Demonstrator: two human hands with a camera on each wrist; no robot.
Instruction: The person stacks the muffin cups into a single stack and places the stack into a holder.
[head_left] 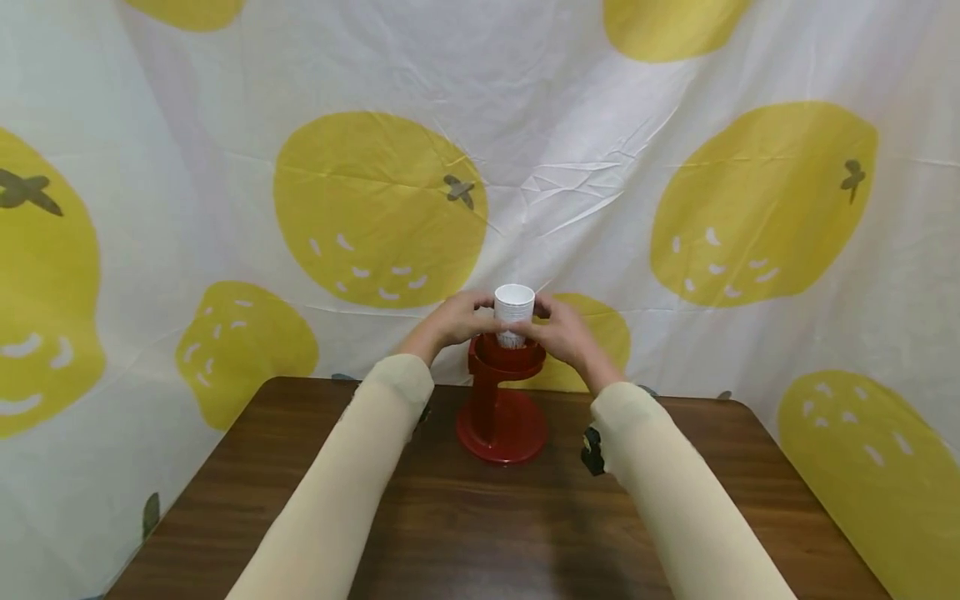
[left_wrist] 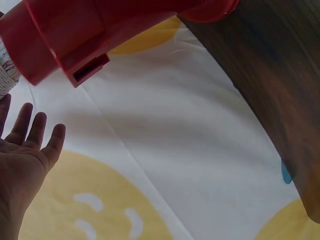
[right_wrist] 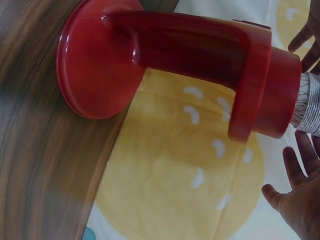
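Observation:
A stack of white paper cups [head_left: 514,304] stands upright in the round holder of a red stand [head_left: 510,357]. From the left, my left hand [head_left: 459,319] holds the stack with thumb and index finger. My right hand [head_left: 561,332] grips it from the opposite side. In the left wrist view, the other fingers of the left hand [left_wrist: 30,145] are spread beneath the cups, away from the red holder. The right wrist view shows the cups [right_wrist: 307,102] rising out of the holder, with the right hand [right_wrist: 300,190] beside them, several fingers spread.
The stand's round red base [head_left: 504,427] rests on a dark brown wooden table [head_left: 480,533], near its far edge. Behind the table hangs a white cloth [head_left: 555,100] printed with large yellow lemons.

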